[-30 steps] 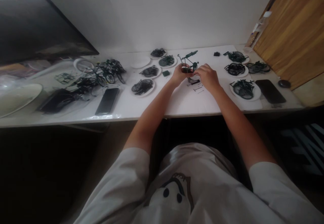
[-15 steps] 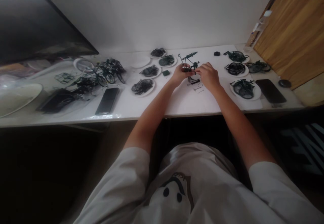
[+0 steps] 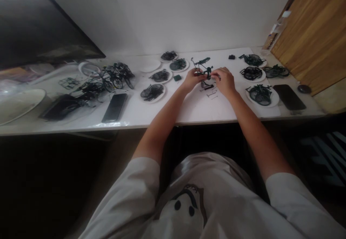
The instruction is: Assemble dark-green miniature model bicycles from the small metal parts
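A small dark green model bicycle frame (image 3: 202, 66) stands upright above the middle of the white table (image 3: 194, 109). My left hand (image 3: 192, 79) grips its lower part from the left, fingers closed. My right hand (image 3: 223, 80) pinches the frame's right side at about the same height. A few small loose metal pieces (image 3: 209, 90) lie on the table just under my hands.
Several white plates with dark bike parts sit left (image 3: 152, 92) and right (image 3: 260, 94) of my hands. A black phone (image 3: 115, 107) lies at left, another phone (image 3: 289, 97) at right. Assembled model bicycles (image 3: 113, 77) cluster at far left. A wooden panel (image 3: 313, 34) rises at right.
My right hand has shifted slightly right along the frame, and the frame's top has tilted a little. Both hands stay on the model.
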### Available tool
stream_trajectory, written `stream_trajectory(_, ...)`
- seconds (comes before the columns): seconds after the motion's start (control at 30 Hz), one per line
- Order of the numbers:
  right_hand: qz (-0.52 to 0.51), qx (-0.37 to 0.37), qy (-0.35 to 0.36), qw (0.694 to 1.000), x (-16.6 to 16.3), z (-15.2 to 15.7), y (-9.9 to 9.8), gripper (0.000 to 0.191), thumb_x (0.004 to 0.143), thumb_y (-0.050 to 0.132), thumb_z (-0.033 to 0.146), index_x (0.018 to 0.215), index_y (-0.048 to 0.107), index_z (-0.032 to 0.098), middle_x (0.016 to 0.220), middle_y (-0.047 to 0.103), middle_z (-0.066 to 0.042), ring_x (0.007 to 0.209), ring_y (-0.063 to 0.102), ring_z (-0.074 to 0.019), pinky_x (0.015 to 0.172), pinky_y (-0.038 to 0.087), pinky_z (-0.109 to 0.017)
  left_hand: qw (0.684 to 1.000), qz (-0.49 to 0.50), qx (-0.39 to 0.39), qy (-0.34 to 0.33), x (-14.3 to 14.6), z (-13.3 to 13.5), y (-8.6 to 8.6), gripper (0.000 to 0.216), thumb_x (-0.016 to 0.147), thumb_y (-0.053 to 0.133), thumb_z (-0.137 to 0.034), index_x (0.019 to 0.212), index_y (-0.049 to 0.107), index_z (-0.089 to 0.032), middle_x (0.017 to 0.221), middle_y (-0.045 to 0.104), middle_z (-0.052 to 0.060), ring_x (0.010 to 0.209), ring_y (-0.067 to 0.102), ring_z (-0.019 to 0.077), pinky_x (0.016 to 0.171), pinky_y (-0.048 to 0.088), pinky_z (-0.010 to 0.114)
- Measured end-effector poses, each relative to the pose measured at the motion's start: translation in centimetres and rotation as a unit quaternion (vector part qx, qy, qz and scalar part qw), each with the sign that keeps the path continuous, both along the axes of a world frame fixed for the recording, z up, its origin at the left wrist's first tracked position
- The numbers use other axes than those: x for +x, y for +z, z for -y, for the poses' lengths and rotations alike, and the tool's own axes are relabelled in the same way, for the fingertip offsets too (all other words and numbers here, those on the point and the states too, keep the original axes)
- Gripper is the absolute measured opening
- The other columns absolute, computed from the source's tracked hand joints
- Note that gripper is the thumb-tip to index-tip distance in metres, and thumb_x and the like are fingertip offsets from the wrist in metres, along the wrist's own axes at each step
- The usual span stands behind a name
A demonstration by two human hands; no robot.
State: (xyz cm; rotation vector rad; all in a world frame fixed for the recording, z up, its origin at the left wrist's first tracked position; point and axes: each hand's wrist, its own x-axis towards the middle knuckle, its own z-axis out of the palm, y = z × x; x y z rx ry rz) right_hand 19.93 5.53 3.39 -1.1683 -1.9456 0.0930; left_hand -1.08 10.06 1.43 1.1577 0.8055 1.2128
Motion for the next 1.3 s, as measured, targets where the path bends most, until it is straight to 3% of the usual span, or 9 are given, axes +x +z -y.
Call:
stream_trajectory(0.43, -0.036, -0.002, 0.013, 0.999, 0.06, -0.3, -0.54, 0.018, 0.104, 0.066, 0.024, 0.112, 0.082, 0.024, 0.113, 0.083, -0.012, 0.112, 0.074, -0.0329, 0.106, 0.059, -0.048, 1.0, -0.001, -0.006, 0.008, 0.23, -0.04, 0.06, 0.047, 0.076, 0.092, -0.01, 0.099, 0.053, -0.022, 0.09, 0.08, 0.004, 0.09, 0.084, 0.0201, 0.115, 0.064, 0.05)
stream_trajectory(1.03, -0.025, -0.031, -0.003, 0.999, -0.03, -0.01, -0.03, 0.027, 0.11, 0.062, 0.037, 0.116, 0.085, 0.024, 0.117, 0.085, -0.014, 0.111, 0.073, -0.0327, 0.101, 0.06, -0.047, 1.0, -0.018, -0.009, 0.017, 0.26, 0.32, 0.46, 0.047, 0.076, 0.094, -0.012, 0.101, 0.055, -0.021, 0.092, 0.079, 0.005, 0.087, 0.08, 0.019, 0.106, 0.064, 0.045)
stream_trajectory(1.17, -0.001, -0.027, -0.014, 1.0, 0.29, -0.33, -0.26, 0.02, 0.108, 0.066, 0.036, 0.109, 0.083, 0.024, 0.112, 0.085, -0.013, 0.11, 0.073, -0.0325, 0.106, 0.057, -0.048, 0.999, -0.025, -0.005, 0.02, 0.24, 0.33, 0.4, 0.048, 0.075, 0.094, -0.011, 0.1, 0.054, -0.022, 0.09, 0.079, 0.004, 0.084, 0.081, 0.0186, 0.101, 0.065, 0.042)
stream_trajectory(1.3, 0.019, -0.032, -0.026, 0.999, 0.41, -0.44, -0.37, 0.018, 0.107, 0.069, 0.037, 0.098, 0.079, 0.025, 0.101, 0.082, -0.011, 0.103, 0.07, -0.0312, 0.1, 0.057, -0.046, 0.999, -0.028, -0.002, 0.023, 0.27, 0.27, 0.25, 0.049, 0.074, 0.094, -0.011, 0.1, 0.054, -0.022, 0.087, 0.078, 0.003, 0.084, 0.082, 0.0191, 0.097, 0.066, 0.04)
